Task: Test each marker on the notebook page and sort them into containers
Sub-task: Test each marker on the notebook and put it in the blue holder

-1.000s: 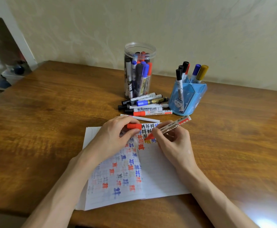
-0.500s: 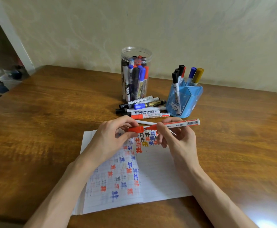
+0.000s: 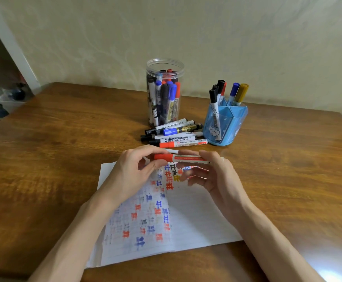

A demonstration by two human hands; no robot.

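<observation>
The cap (image 3: 163, 157) now meets the red marker (image 3: 188, 158), pinched at 9 o'clock by the left hand (image 3: 131, 176), barrel gripped by the right hand (image 3: 217, 180); press coaxially until fully seated.

The marker (image 3: 188, 158) is white with a red cap, the notebook page (image 3: 196, 216) white with red, blue and black marks, the table (image 3: 54, 139) brown.

A smooth, glossy plastic red marker (image 3: 183, 158) is gripped above a matt, lined paper notebook page (image 3: 196, 216) on a varnished wood table (image 3: 64, 149) with a soft sheen, a clear plastic jar (image 3: 179, 68) and translucent blue plastic holder (image 3: 230, 127) just beyond the grip.
</observation>
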